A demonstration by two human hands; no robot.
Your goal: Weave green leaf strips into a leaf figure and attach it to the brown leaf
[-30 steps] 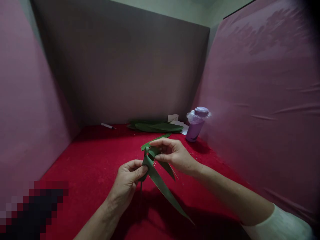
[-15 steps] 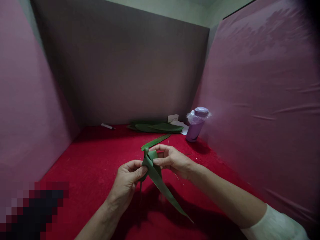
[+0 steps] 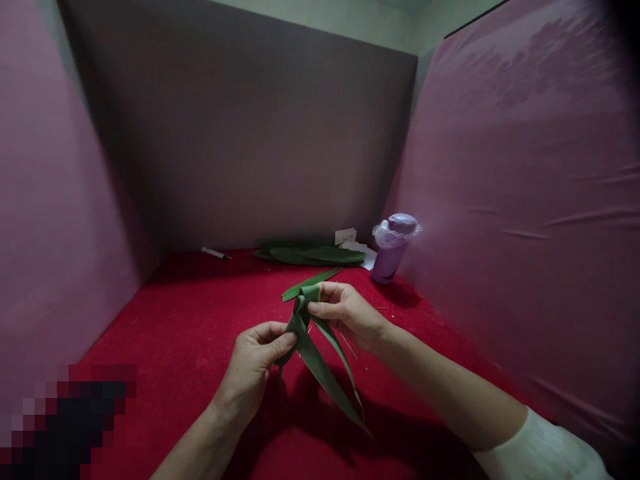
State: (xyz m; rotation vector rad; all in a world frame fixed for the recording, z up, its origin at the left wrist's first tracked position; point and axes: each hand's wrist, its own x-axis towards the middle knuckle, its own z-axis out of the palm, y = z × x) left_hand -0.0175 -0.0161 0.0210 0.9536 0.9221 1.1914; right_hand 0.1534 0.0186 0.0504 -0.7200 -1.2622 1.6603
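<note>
Head view: the folded leaf (image 3: 305,339) is held above the worktop (image 3: 190,320), between both hands. The left hand (image 3: 257,360) grips its lower body, thumb on the near face. The right hand (image 3: 353,317) pinches the upper fold at the right edge between thumb and forefinger.

Done: a small loop is formed at the top, and the folds are gathered into one body. Left: two long tapered ends hang free below and are not folded in; judged from this, the piece is only partly worked. Beyond it, a strip (image 3: 313,284) and a leaf pile (image 3: 315,255) lie on the worktop, apart from the hands.

Hidden: the left fingers and thumb cover the lower folds; the rear layers and the fingers behind them cannot be seen. A thin dark stem below the left hand is blurred. Writing on the card (image 3: 345,237) is illegible. A dark object at lower left (image 3: 70,427) is pixelated, cut off and unidentifiable.
</note>
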